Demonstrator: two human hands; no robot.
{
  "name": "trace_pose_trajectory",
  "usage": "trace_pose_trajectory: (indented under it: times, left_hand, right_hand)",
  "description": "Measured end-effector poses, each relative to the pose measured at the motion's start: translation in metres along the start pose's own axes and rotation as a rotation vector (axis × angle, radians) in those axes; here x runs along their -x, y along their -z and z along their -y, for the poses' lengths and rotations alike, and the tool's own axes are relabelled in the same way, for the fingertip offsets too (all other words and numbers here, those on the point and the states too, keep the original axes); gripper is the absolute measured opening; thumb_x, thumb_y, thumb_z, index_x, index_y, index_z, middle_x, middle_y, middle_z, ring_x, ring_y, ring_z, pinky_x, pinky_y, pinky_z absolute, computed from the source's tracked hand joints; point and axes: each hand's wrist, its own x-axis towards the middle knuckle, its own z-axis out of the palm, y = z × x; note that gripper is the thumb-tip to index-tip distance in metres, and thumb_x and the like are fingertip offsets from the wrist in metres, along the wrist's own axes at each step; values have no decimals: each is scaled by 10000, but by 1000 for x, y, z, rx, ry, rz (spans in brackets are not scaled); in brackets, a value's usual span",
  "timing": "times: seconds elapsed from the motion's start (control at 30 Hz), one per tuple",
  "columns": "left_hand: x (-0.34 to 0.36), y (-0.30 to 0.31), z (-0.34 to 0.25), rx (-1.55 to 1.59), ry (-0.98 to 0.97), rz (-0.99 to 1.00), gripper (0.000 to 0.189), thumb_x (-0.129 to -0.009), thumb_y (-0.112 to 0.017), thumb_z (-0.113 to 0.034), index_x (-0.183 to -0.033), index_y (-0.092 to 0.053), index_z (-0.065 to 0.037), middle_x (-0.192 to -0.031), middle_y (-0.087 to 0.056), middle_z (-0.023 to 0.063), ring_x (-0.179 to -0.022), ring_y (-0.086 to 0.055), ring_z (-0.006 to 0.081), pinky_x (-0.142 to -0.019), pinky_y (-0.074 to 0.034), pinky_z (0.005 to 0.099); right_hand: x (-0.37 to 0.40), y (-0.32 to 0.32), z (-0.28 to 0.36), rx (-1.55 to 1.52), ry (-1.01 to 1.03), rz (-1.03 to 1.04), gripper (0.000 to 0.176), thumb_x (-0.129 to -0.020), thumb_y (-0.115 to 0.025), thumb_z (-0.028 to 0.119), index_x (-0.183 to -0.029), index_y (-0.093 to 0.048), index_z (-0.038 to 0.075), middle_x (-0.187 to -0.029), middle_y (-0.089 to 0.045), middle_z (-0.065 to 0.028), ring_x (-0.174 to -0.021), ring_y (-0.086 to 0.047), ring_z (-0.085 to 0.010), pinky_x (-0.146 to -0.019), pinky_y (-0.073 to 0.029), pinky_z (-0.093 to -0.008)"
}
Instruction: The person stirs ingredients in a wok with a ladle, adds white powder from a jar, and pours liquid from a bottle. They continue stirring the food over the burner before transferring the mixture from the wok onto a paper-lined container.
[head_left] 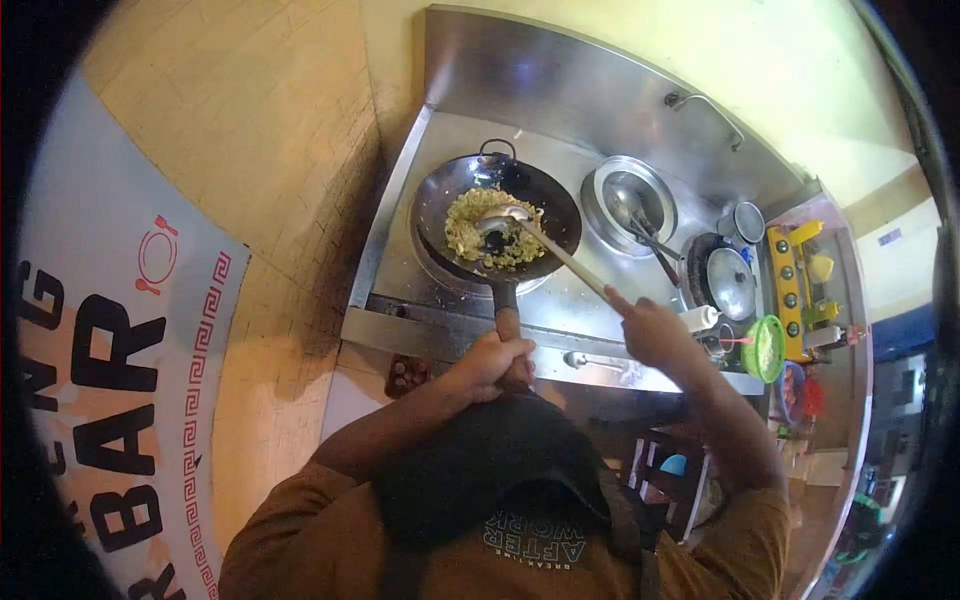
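Observation:
A dark wok (560, 205) sits over a burner on the steel stove, with yellowish chopped food (465, 215) in it. My left hand (490, 365) is closed around the wok's handle (507, 310), near the stove's front edge. To the right, my right hand (655, 335) grips the long pale handle of a ladle (570, 262). The ladle's metal bowl lies in the food near the middle of the wok.
Right of the wok stands a metal pot (598, 215) holding utensils. Further right are a lidded pan (732, 285), a white bottle (700, 318), a green basket (765, 350) and a yellow stove (790, 290). A printed banner (160, 330) hangs at left.

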Motion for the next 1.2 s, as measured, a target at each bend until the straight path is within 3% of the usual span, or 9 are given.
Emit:
trace_pose_trajectory:
  times: [0.23,0.33,0.63,0.73,0.87,0.97,1.07,1.17,1.2]
  left_hand:
    - [-46,57,-1,34,-81,36,118,-864,-628,-81,-851,-534,-12,-691,-541,64,-563,-566,175,-523,-504,347]
    - [-54,65,6,90,-79,12,127,-852,-643,-75,-844,-529,-19,-679,-551,79,-558,-572,190,-515,-504,355]
    - [-71,90,24,173,-88,1,201,-853,-654,-82,-917,-466,-53,-686,-516,51,-545,-573,187,-487,-505,358]
    - [-72,94,25,120,-82,-18,181,-863,-643,-94,-919,-476,-53,-693,-518,53,-544,-574,187,-477,-502,360]
    - [-72,103,10,-25,-9,-28,174,-871,-646,-131,-957,-516,-54,-734,-537,37,-566,-571,165,-492,-508,339]
    - [-50,62,12,-76,-35,-143,143,-875,-640,-148,-888,-527,-61,-682,-526,25,-556,-572,173,-501,-508,336]
    - [-27,15,8,-4,-37,-23,142,-885,-620,-156,-808,-533,-74,-642,-508,10,-536,-547,159,-472,-466,319]
    - [-43,39,-1,-237,42,-147,198,-914,-557,-159,-727,-502,-121,-616,-461,-17,-495,-425,113,-444,-350,272]
    - [-55,49,-1,-214,25,-141,232,-923,-538,-174,-702,-470,-146,-601,-410,-38,-497,-384,99,-459,-337,254]
  right_hand:
    - [44,43,-20,-444,38,91,603,-875,-552,105,-1438,-345,43,-950,-655,-283,-898,-651,-436,-906,-475,-436]
    - [38,16,-8,-41,-17,101,616,-871,-516,96,-1460,-339,132,-946,-642,-280,-871,-646,-406,-818,-502,-468]
    - [-125,-73,21,-316,-60,-299,634,-840,-479,68,-1449,-305,104,-918,-634,-290,-785,-646,-458,-750,-522,-510]
    - [-145,-61,51,-498,-42,-133,663,-828,-485,61,-1461,-293,108,-898,-636,-288,-801,-641,-469,-747,-525,-502]
    - [-58,-46,37,-214,132,-48,738,-819,-520,51,-1493,-237,152,-827,-636,-270,-722,-637,-455,-665,-506,-525]
    - [-12,-31,28,-30,40,-13,705,-813,-515,39,-1474,-277,107,-874,-637,-292,-808,-661,-422,-714,-527,-509]
    - [-33,-16,-4,-168,-33,-24,659,-850,-515,76,-1472,-313,157,-945,-638,-266,-852,-641,-416,-765,-508,-497]
    - [-31,-33,-20,-477,204,-201,650,-818,-492,46,-1451,-364,122,-1194,-585,-271,-1006,-605,-409,-918,-462,-465]
    - [-16,-13,-12,-616,112,-10,634,-805,-469,30,-1431,-389,78,-1259,-556,-263,-1082,-588,-384,-966,-444,-434]
